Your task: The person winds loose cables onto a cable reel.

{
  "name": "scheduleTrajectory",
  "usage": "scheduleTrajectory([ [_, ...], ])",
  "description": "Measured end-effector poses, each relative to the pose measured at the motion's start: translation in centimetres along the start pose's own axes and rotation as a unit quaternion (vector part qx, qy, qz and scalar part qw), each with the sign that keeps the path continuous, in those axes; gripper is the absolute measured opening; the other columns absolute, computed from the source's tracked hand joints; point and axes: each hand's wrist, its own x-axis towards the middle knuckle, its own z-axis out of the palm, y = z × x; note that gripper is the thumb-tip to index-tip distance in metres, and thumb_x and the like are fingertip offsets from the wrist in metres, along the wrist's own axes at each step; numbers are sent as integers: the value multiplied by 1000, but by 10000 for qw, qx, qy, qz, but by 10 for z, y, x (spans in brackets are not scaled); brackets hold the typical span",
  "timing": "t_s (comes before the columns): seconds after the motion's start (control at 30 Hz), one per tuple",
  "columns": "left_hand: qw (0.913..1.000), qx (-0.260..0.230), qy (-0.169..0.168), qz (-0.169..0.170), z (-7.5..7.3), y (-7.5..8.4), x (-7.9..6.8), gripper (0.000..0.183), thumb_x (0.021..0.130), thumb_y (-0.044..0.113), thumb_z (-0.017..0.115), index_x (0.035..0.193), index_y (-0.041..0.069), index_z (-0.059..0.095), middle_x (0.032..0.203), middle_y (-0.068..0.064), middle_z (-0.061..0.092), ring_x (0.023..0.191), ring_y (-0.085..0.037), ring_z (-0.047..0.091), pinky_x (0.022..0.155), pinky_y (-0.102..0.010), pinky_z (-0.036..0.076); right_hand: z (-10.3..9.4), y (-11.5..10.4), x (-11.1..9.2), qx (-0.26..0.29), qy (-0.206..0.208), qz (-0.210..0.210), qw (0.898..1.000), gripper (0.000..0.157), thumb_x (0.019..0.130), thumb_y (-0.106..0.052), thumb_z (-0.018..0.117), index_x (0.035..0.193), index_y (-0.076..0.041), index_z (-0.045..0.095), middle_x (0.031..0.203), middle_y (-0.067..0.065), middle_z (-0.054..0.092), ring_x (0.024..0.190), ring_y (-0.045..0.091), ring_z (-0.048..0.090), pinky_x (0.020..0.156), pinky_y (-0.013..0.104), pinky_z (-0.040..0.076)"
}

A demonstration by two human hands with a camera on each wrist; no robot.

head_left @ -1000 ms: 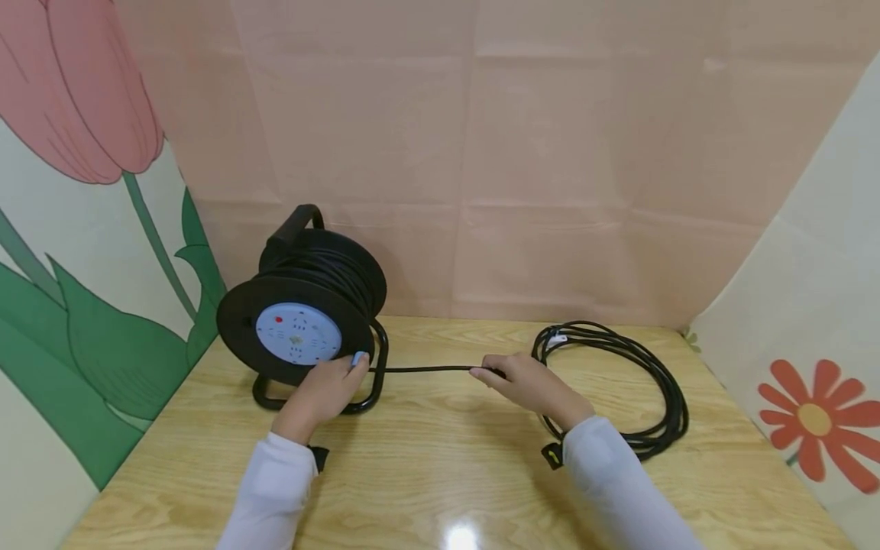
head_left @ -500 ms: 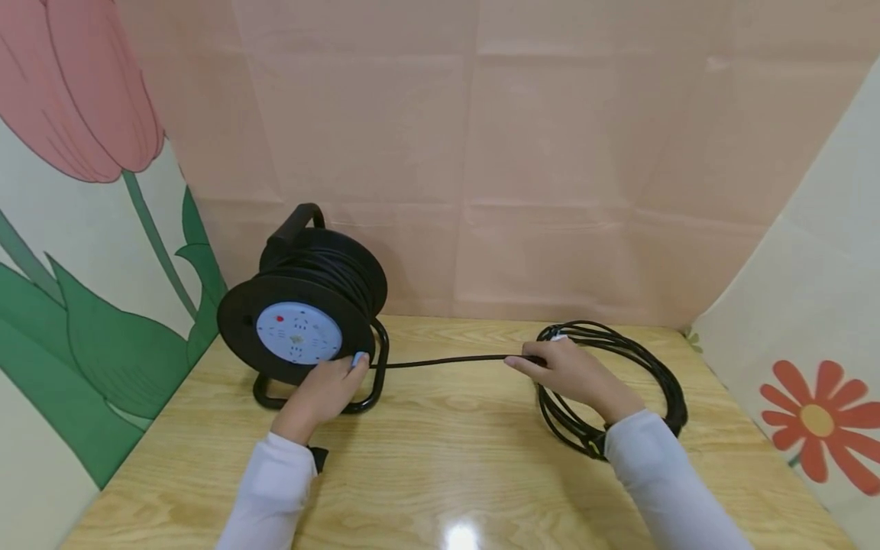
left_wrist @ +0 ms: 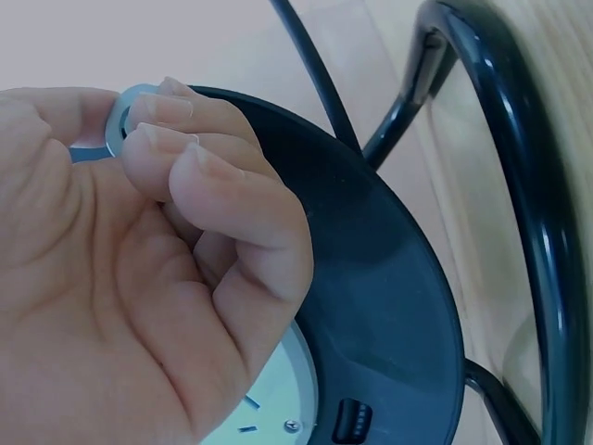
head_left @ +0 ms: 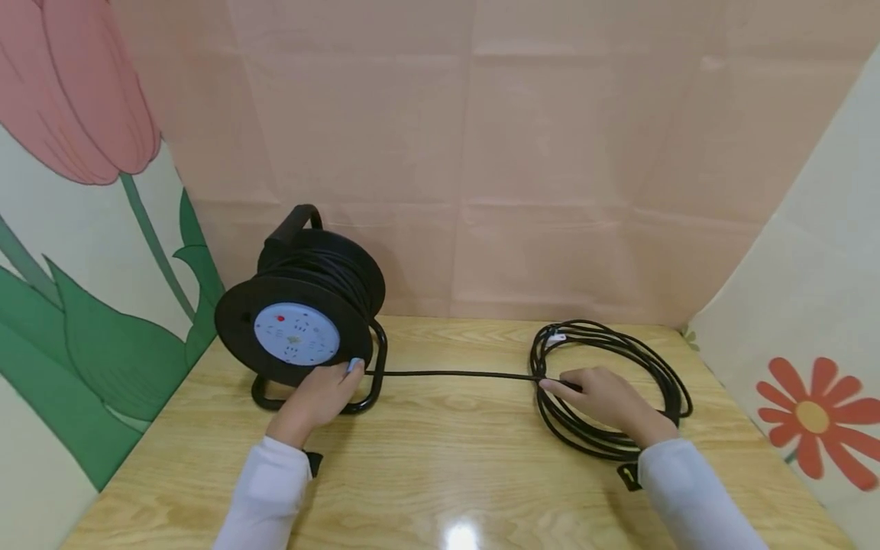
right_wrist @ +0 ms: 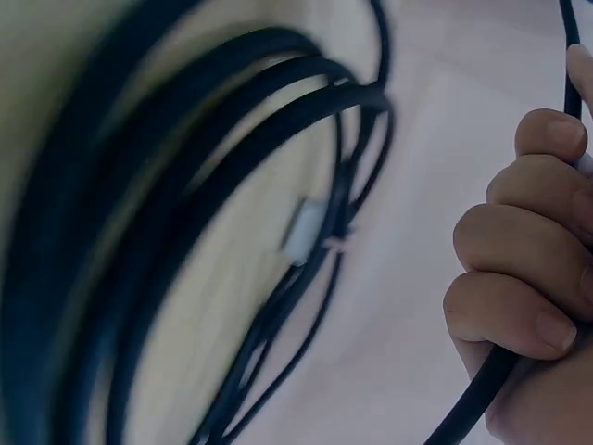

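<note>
Right hand (head_left: 601, 393) has moved further right over the last second, now at the near-left side of the cable coil (head_left: 670, 382) on the table (head_left: 447, 458). Cable span (head_left: 454, 373) to the cable reel (head_left: 237, 321) is longer. Reel, at table left, barely turns, so probably grip sliding along, not payout. Right fingers curled round cable. Left hand (head_left: 319, 397) unmoved at reel's flange, fingers curled, apparently gripping a light-blue knob (head_left: 354, 365); mostly hidden.
</note>
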Motion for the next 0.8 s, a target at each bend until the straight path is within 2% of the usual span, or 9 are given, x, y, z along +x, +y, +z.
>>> scheduleTrajectory([
  [0.07,10000,15,17,51,0,-1,0,65,109,47,22,148,1,46,149,-21,46,138,-43,39,110,-56,32,3,9,-4,-54,7,110,9999,54,100,-64,43,74,-19,58,60,-6,46,56,10,44,62,36,41],
  [0.17,9999,49,21,86,1,-2,0,63,110,45,23,147,1,47,148,-22,47,137,-43,40,109,-56,33,5,20,-9,-143,45,212,9997,54,100,-63,43,74,-19,60,61,-5,47,57,11,46,62,37,41],
  [0.37,9999,30,29,107,2,-6,1,63,110,44,22,148,1,46,148,-21,46,137,-43,40,109,-56,33,8,31,-13,-183,181,309,9992,57,98,-65,45,66,-18,46,58,-4,37,52,13,38,56,33,35],
  [0.4,9999,33,33,112,3,-6,1,63,110,45,22,148,1,46,148,-21,46,137,-43,39,110,-56,33,8,32,-13,-280,221,346,9988,58,98,-66,45,69,-17,53,60,-3,44,54,14,45,57,35,39],
  [0.53,10000,30,15,67,3,-8,-1,62,110,44,22,149,1,44,149,-22,45,138,-44,38,110,-56,32,3,39,-14,-487,436,388,9971,57,96,-67,47,70,-18,57,59,-2,47,54,15,47,56,36,39],
  [0.6,10000,40,16,40,4,-9,-1,62,110,44,23,149,1,44,149,-22,45,138,-44,38,110,-56,32,-1,42,-15,-553,572,355,9962,54,96,-67,49,70,-19,57,58,-4,46,53,14,45,54,34,37],
  [0.63,10000,24,25,21,4,-10,-1,62,110,44,23,149,1,44,150,-22,44,138,-43,38,110,-56,32,-2,43,-15,-498,613,330,9963,54,96,-66,50,66,-21,49,56,-5,37,51,12,37,52,32,32],
  [0.67,10000,13,35,14,5,-10,-1,62,110,45,23,150,2,44,150,-22,45,138,-43,38,110,-56,32,-3,44,-15,-458,651,310,9963,54,96,-66,50,66,-21,47,56,-6,36,50,12,35,52,31,31],
  [0.8,10000,-67,52,41,7,-14,-1,63,109,48,24,149,3,45,149,-21,46,138,-43,38,110,-56,32,-10,44,-16,-488,742,166,9959,45,98,-60,52,71,-24,50,59,-7,40,52,11,35,51,31,30],
])
